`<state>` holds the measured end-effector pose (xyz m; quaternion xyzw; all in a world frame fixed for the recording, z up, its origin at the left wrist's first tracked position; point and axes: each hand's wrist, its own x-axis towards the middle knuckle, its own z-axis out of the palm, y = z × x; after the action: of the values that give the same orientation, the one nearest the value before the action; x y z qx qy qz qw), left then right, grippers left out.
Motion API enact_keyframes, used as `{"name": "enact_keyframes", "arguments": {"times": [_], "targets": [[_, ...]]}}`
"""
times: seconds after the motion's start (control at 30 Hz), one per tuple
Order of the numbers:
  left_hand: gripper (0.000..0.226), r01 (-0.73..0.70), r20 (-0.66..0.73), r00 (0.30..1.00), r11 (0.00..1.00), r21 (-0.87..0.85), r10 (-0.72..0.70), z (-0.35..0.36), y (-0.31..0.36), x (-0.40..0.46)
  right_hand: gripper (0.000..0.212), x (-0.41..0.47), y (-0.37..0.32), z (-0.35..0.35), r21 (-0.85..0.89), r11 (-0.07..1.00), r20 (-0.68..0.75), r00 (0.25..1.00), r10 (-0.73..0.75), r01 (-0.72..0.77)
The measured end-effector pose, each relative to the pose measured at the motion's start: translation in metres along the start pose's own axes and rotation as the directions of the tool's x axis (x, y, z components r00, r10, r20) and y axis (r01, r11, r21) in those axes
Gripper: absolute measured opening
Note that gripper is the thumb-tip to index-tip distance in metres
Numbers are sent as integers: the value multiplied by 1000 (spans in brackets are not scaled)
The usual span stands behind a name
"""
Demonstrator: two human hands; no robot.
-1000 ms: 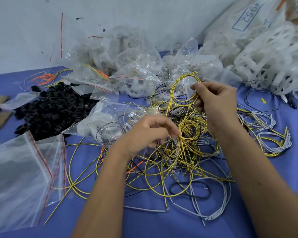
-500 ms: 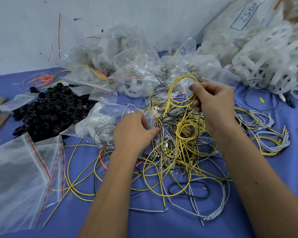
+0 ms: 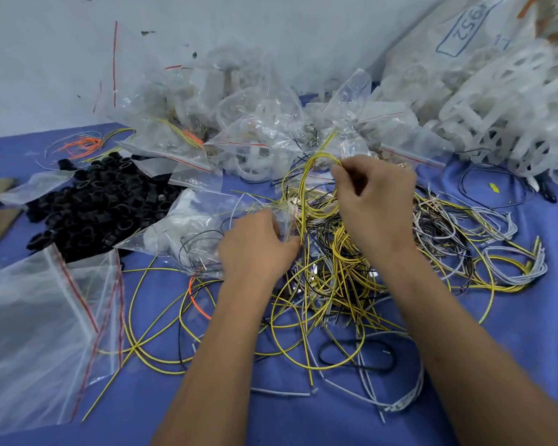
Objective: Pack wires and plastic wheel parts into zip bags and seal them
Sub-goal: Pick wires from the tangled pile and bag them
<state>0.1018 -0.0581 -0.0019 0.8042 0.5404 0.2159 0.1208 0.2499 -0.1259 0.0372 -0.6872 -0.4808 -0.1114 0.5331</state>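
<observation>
Two hands sorting wires on a blue work surface (image 3: 512, 365) against a pale wall (image 3: 45, 59)

The right hand (image 3: 376, 204) pinches a raised yellow wire loop (image 3: 306, 175) between thumb and curled fingers, above the wire tangle (image 3: 335, 284). The left hand (image 3: 255, 249), fingers bent, grips the mouth of a clear zip bag (image 3: 190, 233) just left of its fingertips. Black plastic rings (image 3: 94, 207) lie further left, empty zip bags (image 3: 39, 333) nearer the body, filled bags (image 3: 255, 136) beyond the fingers, white plastic wheel parts (image 3: 512, 117) far right
</observation>
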Motion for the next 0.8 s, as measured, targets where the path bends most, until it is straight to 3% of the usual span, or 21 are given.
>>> {"name": "enact_keyframes", "arguments": {"times": [0.1,0.2,0.33,0.43,0.53,0.63,0.73,0.8], "targets": [[28,-2,4,1000,1000,27,2,-2,5,-1,19,-5,-15,8,158,987,-124,992,27,-7],[16,-3,-29,1000,998,60,4,0,10,-3,19,-8,-22,15,467,868,-33,978,206,-167],[31,40,-41,998,999,-25,-41,-1,4,2,17,-10,-19,18,636,695,95,927,362,-337],[37,118,59,993,935,-334,-104,-6,-7,10,20,-8,-12,16,610,692,77,898,433,-386],[30,293,245,955,670,-682,-167,-14,-14,13,24,-5,-5,12,405,856,-36,929,367,-323],[26,307,278,950,559,-770,-140,-20,-14,12,22,-8,-9,11,281,937,-63,970,233,-207],[27,281,217,960,604,-745,-179,-19,-12,13,23,-12,-14,13,223,967,-57,989,138,-123],[28,271,194,962,597,-755,-191,-18,-9,13,22,-13,-16,15,331,923,-7,977,211,-197]]}}
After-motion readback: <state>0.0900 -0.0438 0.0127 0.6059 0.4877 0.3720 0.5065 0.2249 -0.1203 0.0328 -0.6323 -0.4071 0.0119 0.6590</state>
